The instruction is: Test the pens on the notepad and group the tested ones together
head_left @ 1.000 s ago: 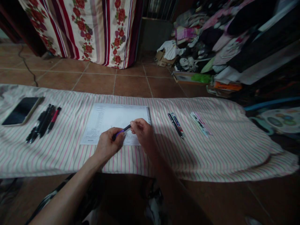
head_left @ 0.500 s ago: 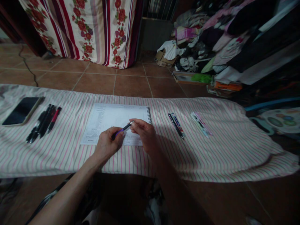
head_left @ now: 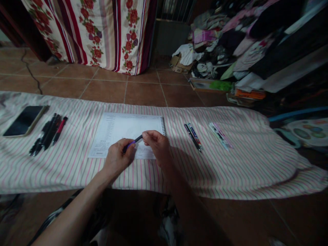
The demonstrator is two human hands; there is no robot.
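Observation:
A dark pen with a purple section point(head_left: 138, 138) is held between my two hands, tilted up to the right. My left hand point(head_left: 120, 152) is closed around its lower left end, thumb along the barrel. The fingers of my right hand point(head_left: 158, 143) pinch its upper right tip and hide it. Under both hands lies a spiral-bound notebook point(head_left: 128, 123), open to a mostly white page with faint marks and a printed column on its left side. Its wire spiral point(head_left: 163, 125) runs along the right edge.
A phone point(head_left: 23, 121) and a cluster of dark pens point(head_left: 47, 135), with a red one point(head_left: 60, 130), lie left on the striped cloth point(head_left: 246, 164). To the right are two dark pens point(head_left: 193, 136) and several pale pens point(head_left: 220, 136). Clothes point(head_left: 217, 44) are heaped behind.
My right fingers have closed further over the pen's tip, so its shiny end no longer shows. My left hand keeps its hold, and the other things stay where they were.

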